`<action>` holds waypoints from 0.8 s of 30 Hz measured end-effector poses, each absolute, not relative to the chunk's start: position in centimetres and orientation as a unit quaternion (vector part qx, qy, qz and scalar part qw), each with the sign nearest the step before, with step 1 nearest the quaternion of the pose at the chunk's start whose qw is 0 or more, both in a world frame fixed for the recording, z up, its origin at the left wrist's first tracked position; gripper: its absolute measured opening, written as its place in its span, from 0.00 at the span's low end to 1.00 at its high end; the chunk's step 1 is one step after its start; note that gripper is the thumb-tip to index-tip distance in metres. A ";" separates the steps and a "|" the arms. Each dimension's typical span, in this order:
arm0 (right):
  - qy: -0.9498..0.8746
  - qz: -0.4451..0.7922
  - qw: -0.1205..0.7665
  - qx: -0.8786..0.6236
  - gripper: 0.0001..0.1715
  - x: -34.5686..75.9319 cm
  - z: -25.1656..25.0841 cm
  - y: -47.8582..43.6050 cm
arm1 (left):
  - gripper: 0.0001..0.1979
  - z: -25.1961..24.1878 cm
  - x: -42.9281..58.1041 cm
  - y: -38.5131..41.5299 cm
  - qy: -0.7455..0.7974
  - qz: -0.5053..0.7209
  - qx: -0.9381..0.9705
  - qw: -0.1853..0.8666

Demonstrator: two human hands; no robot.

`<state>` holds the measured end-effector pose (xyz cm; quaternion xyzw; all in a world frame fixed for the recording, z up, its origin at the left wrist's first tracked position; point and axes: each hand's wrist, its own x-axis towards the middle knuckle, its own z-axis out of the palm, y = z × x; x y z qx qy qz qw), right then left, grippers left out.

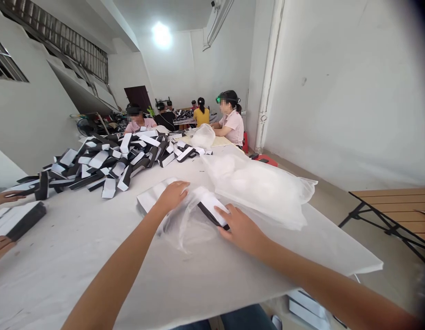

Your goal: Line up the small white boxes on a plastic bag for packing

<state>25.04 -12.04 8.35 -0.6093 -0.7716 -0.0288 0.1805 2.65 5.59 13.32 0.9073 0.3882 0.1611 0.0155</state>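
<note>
My left hand (173,195) lies on a flat white strip (153,195) at the mouth of a thin clear plastic bag (188,220). My right hand (240,229) has its fingers on a black-and-white strip (212,211), which sits partly inside that bag. A large heap of similar black-and-white strips (123,160) lies on the white-covered table (95,270) beyond my hands. To my right, a plump clear bag (256,181) holds white contents.
At the left edge, a co-worker's hands (4,243) are beside a black-and-white strip (18,221). Seated people work at the table's far end and beyond. A wooden folding table (394,204) stands to the right, and white boxes (303,307) sit on the floor below the near edge.
</note>
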 end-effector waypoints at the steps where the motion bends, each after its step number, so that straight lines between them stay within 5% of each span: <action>1: -0.773 -0.023 0.180 -0.608 0.31 25.1 8.3 -12.0 | 0.19 13.1 2.6 6.3 0.386 0.152 0.910 0.017; 8: -0.810 -0.019 0.175 -0.559 0.31 24.7 9.1 -10.3 | 0.23 13.1 2.9 5.5 0.398 0.191 0.897 0.032; 15: -0.824 0.014 0.219 -0.522 0.28 23.4 7.0 -6.7 | 0.18 10.5 5.7 1.8 0.351 0.199 0.915 0.006; 24: -0.788 0.075 0.309 -0.528 0.19 21.5 4.9 -1.8 | 0.28 8.0 5.8 0.7 0.403 0.290 0.867 0.038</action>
